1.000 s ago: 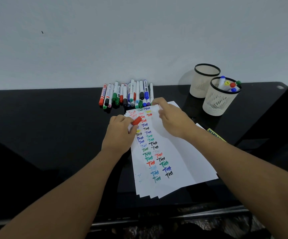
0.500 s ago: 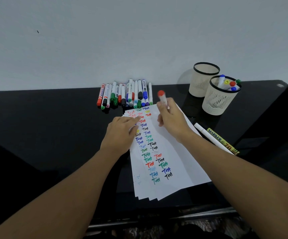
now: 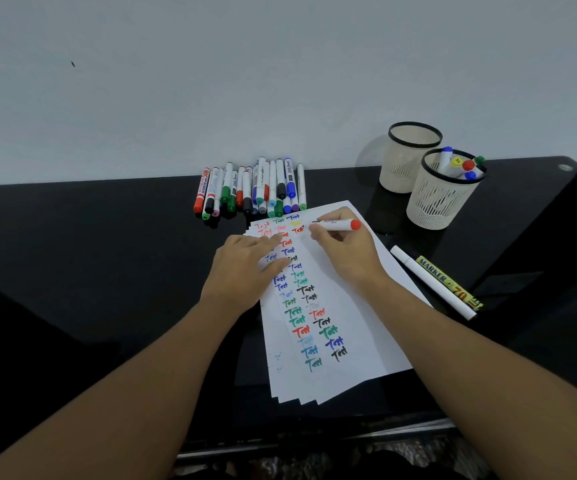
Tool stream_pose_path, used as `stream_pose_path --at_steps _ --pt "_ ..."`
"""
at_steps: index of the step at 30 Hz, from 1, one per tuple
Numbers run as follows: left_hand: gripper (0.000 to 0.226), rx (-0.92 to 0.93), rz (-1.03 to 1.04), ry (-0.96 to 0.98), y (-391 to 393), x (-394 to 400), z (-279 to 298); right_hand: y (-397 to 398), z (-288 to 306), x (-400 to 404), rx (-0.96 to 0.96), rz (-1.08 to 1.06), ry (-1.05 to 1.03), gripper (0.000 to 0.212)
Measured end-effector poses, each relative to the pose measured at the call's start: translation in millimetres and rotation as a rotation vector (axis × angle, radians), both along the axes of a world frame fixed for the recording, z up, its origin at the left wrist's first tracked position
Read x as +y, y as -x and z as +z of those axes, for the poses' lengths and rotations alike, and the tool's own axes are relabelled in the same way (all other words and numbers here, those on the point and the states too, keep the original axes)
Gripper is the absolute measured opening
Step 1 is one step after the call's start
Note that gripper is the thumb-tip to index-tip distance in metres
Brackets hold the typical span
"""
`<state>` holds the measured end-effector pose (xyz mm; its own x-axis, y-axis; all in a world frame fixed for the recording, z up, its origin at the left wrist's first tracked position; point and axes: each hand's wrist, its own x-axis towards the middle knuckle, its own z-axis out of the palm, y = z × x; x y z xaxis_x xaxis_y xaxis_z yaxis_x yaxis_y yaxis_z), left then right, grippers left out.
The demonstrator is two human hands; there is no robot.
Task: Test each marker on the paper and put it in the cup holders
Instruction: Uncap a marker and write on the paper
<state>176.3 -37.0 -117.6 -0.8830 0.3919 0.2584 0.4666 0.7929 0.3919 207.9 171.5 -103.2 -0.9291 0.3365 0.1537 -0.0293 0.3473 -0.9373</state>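
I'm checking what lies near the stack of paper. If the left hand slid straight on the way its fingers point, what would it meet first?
Probably the right hand, which grips the red-capped marker just beyond the left hand fingertips. Depth is unclear, so the gap is hard to judge.

The black bench (image 3: 107,258) is glossy and smooth, mirroring the two cream perforated plastic cup holders (image 3: 439,199); the fanned white paper sheets (image 3: 356,327) look matt, and the coloured plastic markers (image 3: 256,188) have a slight sheen
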Motion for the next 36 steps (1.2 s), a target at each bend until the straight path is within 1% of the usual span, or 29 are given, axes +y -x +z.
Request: stream_pose_path --at_steps 2,5,8,12,14,16,22,28,36 --pt "0.062 -0.021 0.004 0.032 -1.0 1.1 0.8 -0.9 0.3 0.3 0.004 0.007 0.033 0.014" --pt "0.069 -0.064 0.017 0.159 -0.1 2.6 0.5 -0.6 1.4 0.3 -0.003 0.021 0.013 0.015" --pt "0.066 -0.119 0.0 0.225 0.7 3.3 1.2 -1.6 2.6 0.3 -0.02 0.064 -0.043 0.015" --pt "0.066 -0.118 0.004 0.25 0.4 3.9 3.2 -1.0 8.2 1.9 -0.06 0.102 0.009 0.016" --pt "0.067 -0.116 0.008 0.251 0.9 3.6 2.4 -0.7 8.6 1.9 -0.065 0.07 0.043 0.017" --pt "0.067 -0.11 0.007 0.248 1.1 3.0 1.9 -0.3 6.0 0.5 -0.069 0.048 0.011 0.021" --pt "0.068 -0.119 0.01 0.229 1.0 3.2 1.7 2.2 0.6 -0.7 -0.097 0.085 -0.121 0.02" --pt "0.073 -0.124 0.014 0.216 2.4 3.5 1.2 5.9 -2.3 -2.3 -0.122 0.101 -0.15 0.022" --pt "0.072 -0.111 0.022 0.205 3.1 3.0 -1.2 7.1 -3.4 -3.2 -0.145 0.109 -0.208 0.021"
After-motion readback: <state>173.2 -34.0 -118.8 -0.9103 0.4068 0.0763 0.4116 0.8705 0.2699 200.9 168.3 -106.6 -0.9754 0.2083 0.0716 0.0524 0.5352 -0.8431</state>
